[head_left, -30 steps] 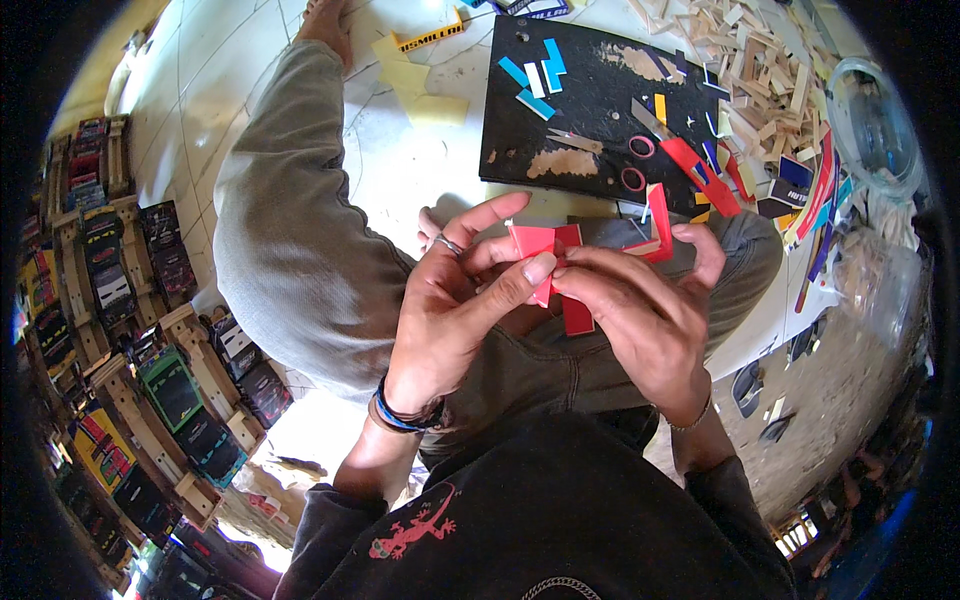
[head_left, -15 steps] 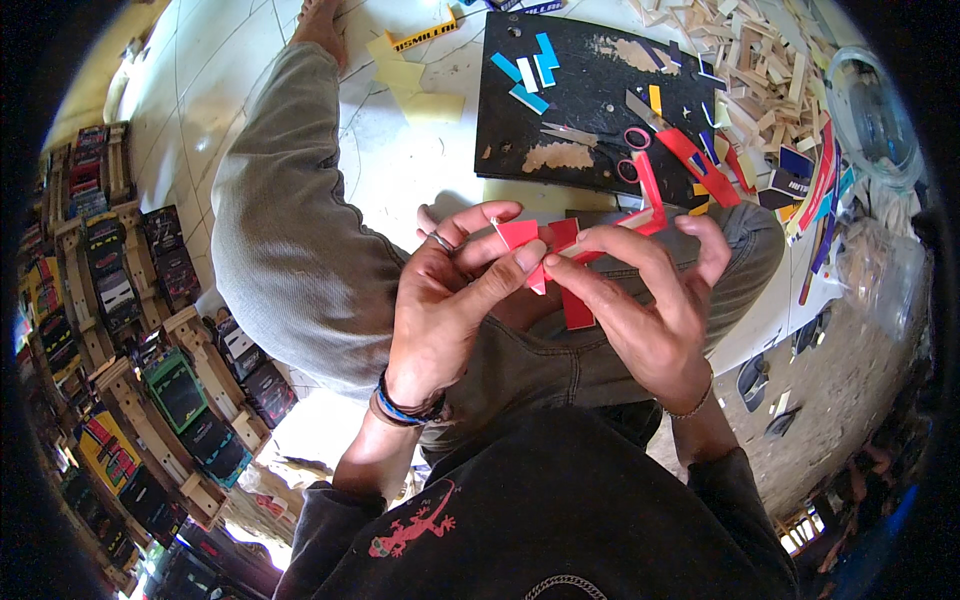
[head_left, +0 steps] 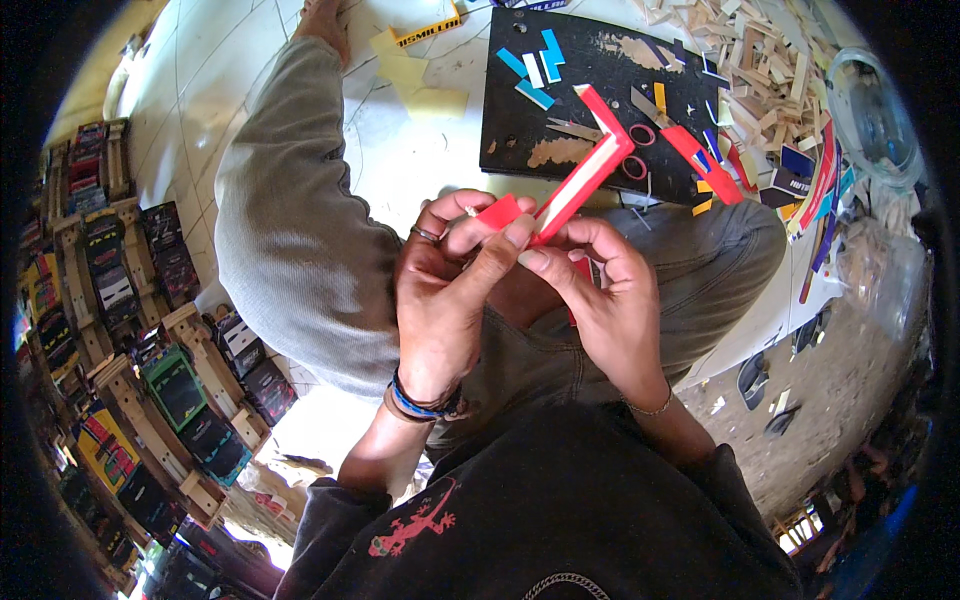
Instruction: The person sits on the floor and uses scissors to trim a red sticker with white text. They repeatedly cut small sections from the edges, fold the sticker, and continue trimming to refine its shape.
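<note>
Both hands work over my lap on a red, L-bent strip with a pale inner face, its long arm pointing up and to the right. My left hand is closed, thumb and fingers pinching the strip's lower end, where a small red flap sticks out. From the other side, my right hand grips that same end between thumb and fingers. More red material shows partly behind the right thumb. Past the hands lie scissors with pink-rimmed handles and a red-handled cutter.
A worn black board lies ahead, with blue and white strips on it. Wooden offcuts are heaped at far right, near a clear plastic container. Yellow paper is on the tiles. Wooden racks of dark packages stand left.
The red strip has been turned, so its long arm now points up toward the board, over the scissors. My right hand has moved left and lower, and its fingers have curled in.
</note>
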Motion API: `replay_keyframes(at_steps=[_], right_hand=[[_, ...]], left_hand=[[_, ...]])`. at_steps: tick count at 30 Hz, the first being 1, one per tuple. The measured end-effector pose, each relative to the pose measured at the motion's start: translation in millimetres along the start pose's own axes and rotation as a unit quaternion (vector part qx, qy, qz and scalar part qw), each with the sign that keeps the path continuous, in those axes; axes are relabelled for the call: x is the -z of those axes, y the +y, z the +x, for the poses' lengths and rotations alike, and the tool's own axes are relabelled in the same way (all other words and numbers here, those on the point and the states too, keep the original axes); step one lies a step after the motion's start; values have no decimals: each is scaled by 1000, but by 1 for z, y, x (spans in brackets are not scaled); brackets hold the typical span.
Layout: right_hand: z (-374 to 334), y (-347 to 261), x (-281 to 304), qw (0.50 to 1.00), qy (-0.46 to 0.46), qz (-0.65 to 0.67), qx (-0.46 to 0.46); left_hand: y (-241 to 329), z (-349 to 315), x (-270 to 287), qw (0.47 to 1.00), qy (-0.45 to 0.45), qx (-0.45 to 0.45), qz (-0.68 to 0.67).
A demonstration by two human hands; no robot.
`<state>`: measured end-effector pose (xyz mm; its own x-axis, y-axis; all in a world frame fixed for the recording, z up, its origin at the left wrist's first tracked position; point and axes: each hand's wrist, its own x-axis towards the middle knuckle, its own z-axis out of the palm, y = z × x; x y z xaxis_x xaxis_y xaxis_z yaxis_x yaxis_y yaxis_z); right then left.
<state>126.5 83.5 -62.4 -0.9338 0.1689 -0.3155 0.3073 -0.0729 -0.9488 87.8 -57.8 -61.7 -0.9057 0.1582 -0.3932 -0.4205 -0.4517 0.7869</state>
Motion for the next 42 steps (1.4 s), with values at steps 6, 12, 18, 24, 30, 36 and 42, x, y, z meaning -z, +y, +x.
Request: replay_keyframes(at_steps=[6,12,18,24,30,36,42], right_hand=[[3,-4,-4,1000,14,4,-8],[5,1,1,999,-9,9,-32],[32,9,40,935,103,-304,151],[76,26,91,754,108,-604,235],[83,18,109,753,19,-630,188],[61,-28,152,921,-62,-385,-23],[31,-81,170,973,-191,93,-91]], left_hand=[[-3,-2,-1,998,22,-57,26],[-5,-1,0,994,24,-95,47],[-2,2,2,996,20,-79,36],[2,0,2,1000,6,-26,16],[5,1,5,1000,-13,14,-11],[14,-2,14,999,-45,24,-12],[19,-4,16,995,-64,60,51]])
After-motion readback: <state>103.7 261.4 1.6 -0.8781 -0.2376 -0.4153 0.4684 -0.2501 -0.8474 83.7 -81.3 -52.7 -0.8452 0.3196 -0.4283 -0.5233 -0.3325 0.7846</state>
